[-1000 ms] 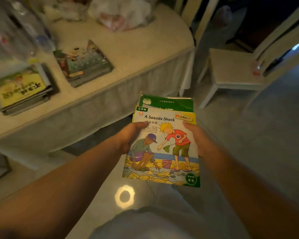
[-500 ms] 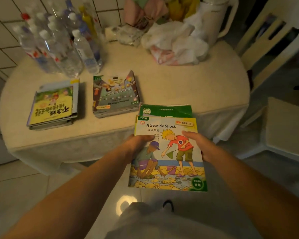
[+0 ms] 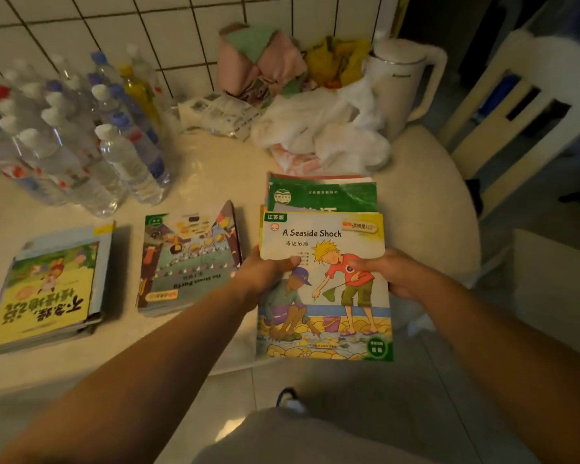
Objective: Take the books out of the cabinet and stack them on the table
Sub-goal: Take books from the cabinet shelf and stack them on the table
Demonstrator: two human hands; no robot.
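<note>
Both hands hold a bundle of thin books (image 3: 325, 236) over the table's near right part. Its top cover reads "A Seaside Shock"; a green book shows beyond it. My left hand (image 3: 265, 272) grips the bundle's left edge with the thumb on the cover. My right hand (image 3: 392, 272) grips the right edge. The near half of the bundle overhangs the table edge. Two stacks lie on the round cream table (image 3: 215, 175): a yellow-covered stack (image 3: 47, 289) at the left and a dark-covered stack (image 3: 188, 259) in the middle, just left of my left hand.
Several plastic water bottles (image 3: 81, 139) crowd the table's back left by the tiled wall. Plastic bags and cloths (image 3: 308, 128) and a white kettle (image 3: 402, 82) fill the back. A cream chair (image 3: 529, 105) stands to the right.
The view swung from the floor and chair toward the table. Both hands carried the bundle forward, from below the table edge to above its near right part.
</note>
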